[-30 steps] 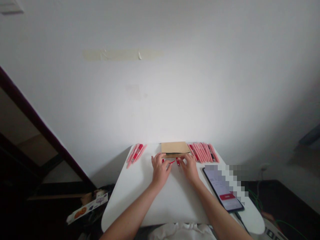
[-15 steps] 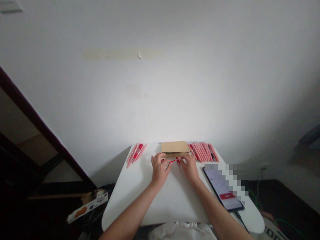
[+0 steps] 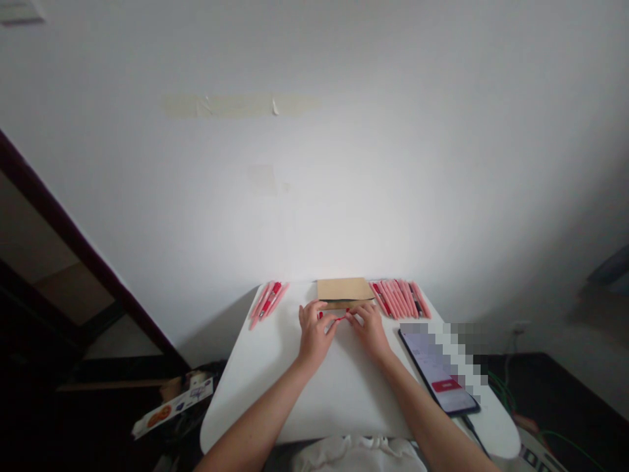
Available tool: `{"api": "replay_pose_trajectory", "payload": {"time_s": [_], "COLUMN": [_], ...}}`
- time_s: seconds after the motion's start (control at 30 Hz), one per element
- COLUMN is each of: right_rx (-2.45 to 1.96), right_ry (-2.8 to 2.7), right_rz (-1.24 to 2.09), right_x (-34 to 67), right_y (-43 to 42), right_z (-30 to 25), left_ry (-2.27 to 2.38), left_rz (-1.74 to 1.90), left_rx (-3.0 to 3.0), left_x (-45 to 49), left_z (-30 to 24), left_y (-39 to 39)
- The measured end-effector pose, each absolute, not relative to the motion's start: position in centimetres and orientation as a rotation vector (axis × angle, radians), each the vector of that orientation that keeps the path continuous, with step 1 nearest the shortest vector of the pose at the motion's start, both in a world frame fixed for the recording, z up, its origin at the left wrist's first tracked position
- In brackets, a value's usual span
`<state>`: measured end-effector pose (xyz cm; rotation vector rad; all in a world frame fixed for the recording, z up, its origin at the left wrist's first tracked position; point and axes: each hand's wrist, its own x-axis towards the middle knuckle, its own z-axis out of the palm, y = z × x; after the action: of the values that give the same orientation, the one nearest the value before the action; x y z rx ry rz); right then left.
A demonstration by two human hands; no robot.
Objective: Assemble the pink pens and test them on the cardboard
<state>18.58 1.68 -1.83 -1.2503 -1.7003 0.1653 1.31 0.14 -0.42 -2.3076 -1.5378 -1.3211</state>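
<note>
Over the middle of the white table [image 3: 304, 419], my left hand [image 3: 314, 337] pinches a thin red pen refill [image 3: 341, 318] that points to the right. A short red pen part [image 3: 321, 315] shows between its thumb and fingers. My right hand [image 3: 367, 331] is closed on another small red pen part [image 3: 348, 311] at the refill's right end. Both hands' fingertips nearly meet, and they partly cover the pieces. Whether the refill sits inside the right-hand part I cannot tell. Just behind the hands lies a brown cardboard box or notebook [image 3: 344, 289].
A row of several pink-wrapped pens [image 3: 400, 299] lies at the back right, a smaller group of pink-wrapped pens [image 3: 268, 303] at the back left. A smartphone [image 3: 437, 370] with a cable rests near the right edge. The wall [image 3: 344, 196] rises behind the table.
My right hand has moved slightly left, bringing its red pen part to the end of the refill. My left hand has stayed nearly in place.
</note>
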Motion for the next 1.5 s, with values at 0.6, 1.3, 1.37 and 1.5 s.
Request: {"api": "replay_pose_trajectory", "payload": {"time_s": [0.6, 1.3, 1.37, 1.5], "right_rx": [-1.250, -1.320, -1.330, -1.353], "right_ry": [-1.714, -1.756, -1.754, -1.756], "right_rz": [0.169, 0.133, 0.120, 0.083], "right_x": [18.4, 18.9, 19.2, 19.5], "right_y": [1.8, 1.8, 1.9, 2.0], "right_z": [-2.0, -1.9, -1.9, -2.1], "left_ry": [-1.513, -1.553, -1.562, -1.573], "left_rz": [-1.332, -1.308, -1.313, -1.314], "left_rx": [-2.338, -2.327, -2.325, -2.322], "left_x": [1.3, 1.1, 1.1, 1.0], "left_z": [-0.2, -0.2, -0.2, -0.2], "left_y": [0.0, 0.0, 0.0, 0.1]}}
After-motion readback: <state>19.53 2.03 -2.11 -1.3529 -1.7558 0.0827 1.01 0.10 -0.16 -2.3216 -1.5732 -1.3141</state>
